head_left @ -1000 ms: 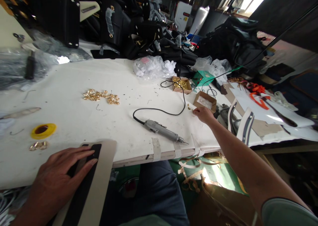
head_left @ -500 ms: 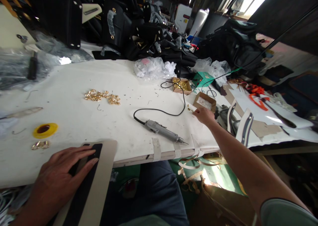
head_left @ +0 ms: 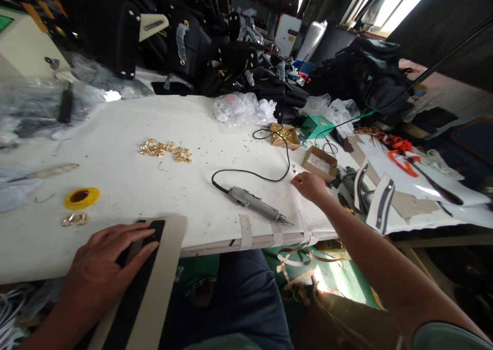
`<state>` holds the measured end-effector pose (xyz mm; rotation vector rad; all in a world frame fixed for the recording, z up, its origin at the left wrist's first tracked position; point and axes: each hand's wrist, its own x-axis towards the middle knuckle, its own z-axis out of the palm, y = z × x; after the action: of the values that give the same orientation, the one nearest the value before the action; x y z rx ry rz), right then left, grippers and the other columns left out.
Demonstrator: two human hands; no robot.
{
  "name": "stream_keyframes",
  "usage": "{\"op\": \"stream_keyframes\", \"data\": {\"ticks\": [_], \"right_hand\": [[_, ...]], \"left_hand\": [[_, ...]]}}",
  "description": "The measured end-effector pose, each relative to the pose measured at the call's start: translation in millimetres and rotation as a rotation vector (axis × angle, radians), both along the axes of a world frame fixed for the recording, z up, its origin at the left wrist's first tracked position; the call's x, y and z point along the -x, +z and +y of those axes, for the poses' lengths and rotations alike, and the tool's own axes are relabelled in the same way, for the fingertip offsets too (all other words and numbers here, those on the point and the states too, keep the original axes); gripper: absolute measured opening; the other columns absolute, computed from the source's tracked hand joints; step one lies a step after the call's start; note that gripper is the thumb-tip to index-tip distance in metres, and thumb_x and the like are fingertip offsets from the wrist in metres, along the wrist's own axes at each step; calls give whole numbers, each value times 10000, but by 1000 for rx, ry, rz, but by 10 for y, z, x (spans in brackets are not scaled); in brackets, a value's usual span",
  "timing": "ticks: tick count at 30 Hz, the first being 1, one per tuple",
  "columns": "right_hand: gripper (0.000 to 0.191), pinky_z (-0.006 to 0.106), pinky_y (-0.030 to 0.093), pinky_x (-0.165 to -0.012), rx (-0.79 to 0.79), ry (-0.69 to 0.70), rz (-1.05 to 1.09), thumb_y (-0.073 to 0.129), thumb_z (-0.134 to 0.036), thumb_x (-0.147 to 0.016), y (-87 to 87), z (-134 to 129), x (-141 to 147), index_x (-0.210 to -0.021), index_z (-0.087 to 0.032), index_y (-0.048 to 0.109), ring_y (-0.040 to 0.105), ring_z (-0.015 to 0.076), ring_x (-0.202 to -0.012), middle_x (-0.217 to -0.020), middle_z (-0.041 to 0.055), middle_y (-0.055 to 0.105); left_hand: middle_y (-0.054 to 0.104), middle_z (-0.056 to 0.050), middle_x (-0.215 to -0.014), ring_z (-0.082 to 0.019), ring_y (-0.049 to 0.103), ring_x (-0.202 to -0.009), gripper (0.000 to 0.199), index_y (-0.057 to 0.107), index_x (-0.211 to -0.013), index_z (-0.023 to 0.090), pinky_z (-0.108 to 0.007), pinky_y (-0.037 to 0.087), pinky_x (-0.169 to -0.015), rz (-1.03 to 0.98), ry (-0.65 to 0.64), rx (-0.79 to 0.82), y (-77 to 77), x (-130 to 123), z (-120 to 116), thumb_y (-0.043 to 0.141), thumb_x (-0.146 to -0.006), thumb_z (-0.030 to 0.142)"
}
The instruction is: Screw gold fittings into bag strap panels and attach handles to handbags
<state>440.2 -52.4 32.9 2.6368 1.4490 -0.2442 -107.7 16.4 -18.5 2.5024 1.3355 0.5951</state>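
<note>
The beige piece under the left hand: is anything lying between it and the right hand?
Yes. The grey corded tool lies on the white tabletop between the right hand and the beige piece, where the left hand rests. It lies low, so a lifted hand could probably pass over.

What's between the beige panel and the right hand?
The head view shows a grey corded electric screwdriver lying between the panel and the right hand.

The panel [head_left: 154, 283] across the near edge of the table [head_left: 127, 196] is beige, striped lengthwise in black. The table itself is white with grey smudges — carrying a grey screwdriver [head_left: 256, 205] with black cord [head_left: 288, 160], gold clasps [head_left: 156, 148], a yellow roll [head_left: 93, 198] and, towards the far edge, a green box [head_left: 316, 127].
</note>
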Motion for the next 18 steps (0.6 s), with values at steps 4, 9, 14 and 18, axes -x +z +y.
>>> {"op": "stream_keyframes", "data": {"ticks": [4,9,14,18], "right_hand": [[335,304,432,-732,-20,-4,12,593,-511,-942,15,-23,129,-1015,-271,815,702,256,-990,-1108,72,797],[287,294,424,-679,-2,-53,24,646,-496,-904,5,11,132,-984,-284,821,707,242,-909,-995,54,803],[237,312,439,-697,38,-51,26,655,-412,-891,20,57,108,-974,-280,832,714,261,-916,-1011,83,804],[258,410,429,-744,43,-8,-22,595,-340,-923,3,31,141,-933,-231,829,711,343,-1015,-1123,202,777]], "left_hand": [[780,-80,-1189,-344,654,-1173,382,760,-1080,275,-555,481,-1077,-16,-16,-16,45,-20,-13,569,-939,574],[790,-71,-1178,-325,662,-1171,334,762,-1067,276,-519,483,-1084,-47,-16,-1,114,-62,-34,601,-930,534],[800,-54,-1167,-320,665,-1163,315,782,-1056,294,-508,493,-1064,-62,34,40,226,-129,-95,601,-925,515],[798,-61,-1193,-314,647,-1185,267,786,-1061,263,-512,486,-1050,-74,53,93,321,-181,-201,646,-929,449]]}}
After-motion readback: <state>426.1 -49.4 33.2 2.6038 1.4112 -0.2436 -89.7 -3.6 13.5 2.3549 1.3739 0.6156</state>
